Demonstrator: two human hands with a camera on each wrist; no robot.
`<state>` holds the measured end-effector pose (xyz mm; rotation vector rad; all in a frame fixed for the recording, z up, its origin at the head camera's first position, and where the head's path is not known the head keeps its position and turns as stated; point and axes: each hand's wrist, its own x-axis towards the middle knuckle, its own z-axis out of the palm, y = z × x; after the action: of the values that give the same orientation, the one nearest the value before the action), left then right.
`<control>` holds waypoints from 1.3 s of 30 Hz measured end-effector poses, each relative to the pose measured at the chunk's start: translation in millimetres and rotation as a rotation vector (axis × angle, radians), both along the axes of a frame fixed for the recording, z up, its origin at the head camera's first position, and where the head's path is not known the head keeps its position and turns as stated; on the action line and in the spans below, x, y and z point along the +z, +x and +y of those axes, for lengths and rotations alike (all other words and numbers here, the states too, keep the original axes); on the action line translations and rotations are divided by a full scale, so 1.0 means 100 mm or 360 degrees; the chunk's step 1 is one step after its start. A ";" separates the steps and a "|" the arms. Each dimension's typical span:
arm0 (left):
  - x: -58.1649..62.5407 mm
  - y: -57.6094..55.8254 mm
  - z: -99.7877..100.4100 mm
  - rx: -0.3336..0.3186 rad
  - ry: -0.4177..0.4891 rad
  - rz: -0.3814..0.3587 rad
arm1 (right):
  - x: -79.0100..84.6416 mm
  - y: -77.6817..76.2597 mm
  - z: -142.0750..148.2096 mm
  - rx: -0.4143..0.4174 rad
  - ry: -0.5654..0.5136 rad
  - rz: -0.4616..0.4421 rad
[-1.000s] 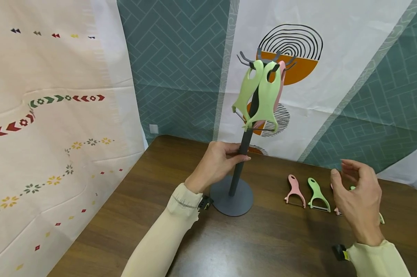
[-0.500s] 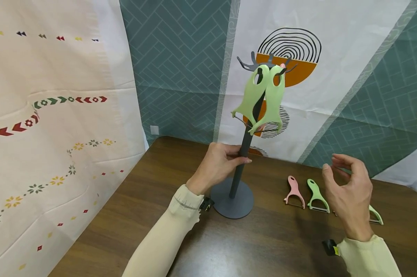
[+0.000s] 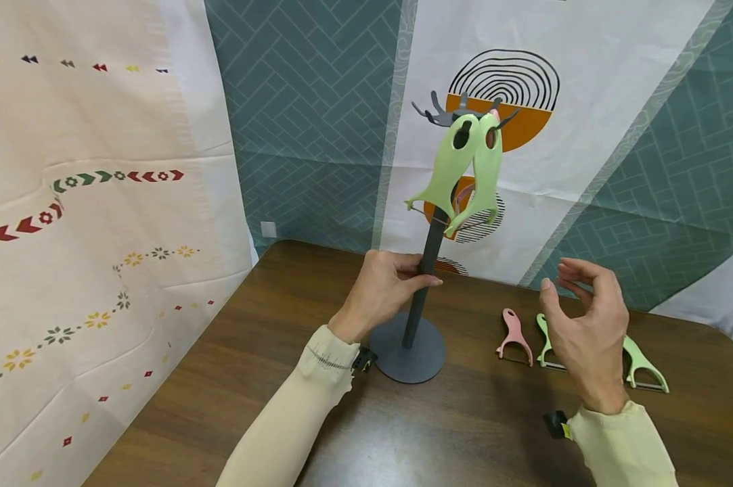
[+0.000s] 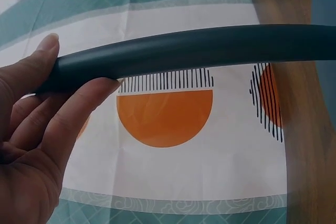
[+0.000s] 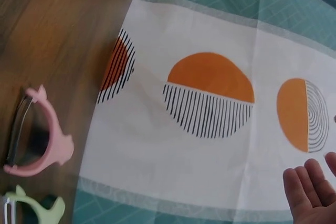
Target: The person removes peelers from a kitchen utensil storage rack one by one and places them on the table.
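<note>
A dark grey stand (image 3: 413, 325) with a round base and hooks at its top stands on the table. My left hand (image 3: 378, 291) grips its pole between thumb and fingers; the pole (image 4: 184, 51) crosses the left wrist view. Two light green Y-shaped peelers (image 3: 486, 169) hang from the hooks facing me, with a pink peeler partly hidden behind them. My right hand (image 3: 591, 331) is raised over the table, fingers loosely bent, holding nothing. Beneath and beside it lie a pink peeler (image 3: 514, 331), a green peeler (image 3: 543, 331) partly covered by the hand, and another green peeler (image 3: 643, 368).
The brown wooden table (image 3: 463, 419) has a patterned cloth (image 3: 317, 135) hanging behind it. A cream printed cloth (image 3: 110, 216) hangs along the left side. A small white square (image 3: 268, 229) shows on the back cloth near the table edge.
The hook top has turned, and the hanging peelers have swung round with it, hiding more of the pink one. My right hand has moved left, uncovering the rightmost green peeler. The left hand keeps its grip.
</note>
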<state>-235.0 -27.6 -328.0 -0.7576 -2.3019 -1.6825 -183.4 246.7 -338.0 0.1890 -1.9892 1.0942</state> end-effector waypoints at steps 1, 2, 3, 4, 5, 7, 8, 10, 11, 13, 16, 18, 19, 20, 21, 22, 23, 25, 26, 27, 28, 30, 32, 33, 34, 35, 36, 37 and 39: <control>0.00 0.00 0.00 0.0003 -0.0007 0.0009 | 0.01 -0.01 -0.02 0.0016 0.0000 0.0026; 0.00 0.00 0.00 0.0004 -0.0011 0.0019 | 0.02 -0.01 -0.04 0.0036 0.0002 0.0055; 0.00 0.00 0.00 0.0007 -0.0021 0.0034 | 0.03 -0.02 -0.07 0.0055 0.0007 0.0079; 0.00 0.00 0.00 0.0008 -0.0029 0.0049 | 0.04 -0.02 -0.09 0.0076 0.0018 0.0097; 0.00 0.00 0.00 0.0007 -0.0035 0.0060 | 0.05 -0.03 -0.11 0.0093 0.0025 0.0117; -0.01 0.01 0.00 0.0009 -0.0048 0.0075 | 0.07 -0.03 -0.16 0.0128 0.0050 0.0136; -0.01 0.01 0.00 0.0010 -0.0053 0.0081 | 0.09 -0.03 -0.18 0.0143 0.0061 0.0137; 0.00 0.01 -0.01 0.0012 -0.0064 0.0079 | 0.11 -0.03 -0.23 0.0169 0.0071 0.0134; 0.01 0.01 -0.01 0.0013 -0.0071 0.0073 | 0.13 -0.03 -0.26 0.0179 0.0063 0.0142; 0.02 0.02 -0.01 0.0012 -0.0081 0.0061 | 0.16 -0.03 -0.31 0.0197 0.0055 0.0146; 0.03 0.02 0.00 0.0030 -0.0106 0.0038 | 0.20 -0.03 -0.39 0.0224 0.0022 0.0156; 0.04 0.02 0.00 0.0053 -0.0123 0.0029 | 0.23 -0.03 -0.43 0.0235 0.0020 0.0154; 0.05 0.02 0.01 0.0067 -0.0131 0.0023 | 0.25 -0.03 -0.45 0.0238 0.0018 0.0154; 0.05 0.03 0.01 0.0078 -0.0138 0.0012 | 0.27 -0.03 -0.48 0.0239 0.0015 0.0156; 0.06 0.03 0.01 0.0090 -0.0147 0.0005 | 0.28 -0.03 -0.50 0.0234 0.0020 0.0155; 0.07 0.03 0.01 0.0095 -0.0153 -0.0006 | 0.29 -0.03 -0.52 0.0234 0.0024 0.0156; 0.07 0.04 0.01 0.0101 -0.0158 -0.0021 | 0.31 -0.03 -0.55 0.0240 0.0021 0.0164; 0.09 0.04 0.01 0.0108 -0.0172 -0.0053 | 0.34 -0.03 -0.59 0.0257 0.0002 0.0172; 0.09 0.05 0.01 0.0111 -0.0182 -0.0070 | 0.35 -0.03 -0.62 0.0271 -0.0008 0.0174; 0.10 0.05 0.01 0.0116 -0.0194 -0.0084 | 0.36 -0.03 -0.63 0.0291 -0.0019 0.0175; 0.11 0.06 0.01 0.0118 -0.0204 -0.0099 | 0.37 -0.03 -0.65 0.0312 -0.0031 0.0175; 0.12 0.06 0.01 0.0124 -0.0230 -0.0115 | 0.38 -0.03 -0.68 0.0338 -0.0041 0.0171; 0.12 0.06 0.01 0.0127 -0.0249 -0.0118 | 0.40 -0.04 -0.70 0.0363 -0.0054 0.0173; 0.12 0.06 0.01 0.0125 -0.0253 -0.0115 | 0.40 -0.04 -0.71 0.0378 -0.0063 0.0175; 0.12 0.06 0.01 0.0126 -0.0256 -0.0112 | 0.41 -0.05 -0.72 0.0389 -0.0070 0.0176; 0.12 0.06 0.01 0.0125 -0.0254 -0.0106 | 0.42 -0.05 -0.73 0.0405 -0.0082 0.0181; 0.11 0.06 0.01 0.0123 -0.0249 -0.0103 | 0.43 -0.06 -0.75 0.0424 -0.0098 0.0187; 0.11 0.06 0.01 0.0120 -0.0243 -0.0101 | 0.43 -0.06 -0.77 0.0442 -0.0114 0.0195; 0.11 0.06 0.02 0.0119 -0.0237 -0.0090 | 0.45 -0.06 -0.81 0.0477 -0.0134 0.0205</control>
<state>-229.0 -26.1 -317.2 -0.6498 -2.4838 -1.5340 -189.6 165.2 -292.5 0.5134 -1.8339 1.3165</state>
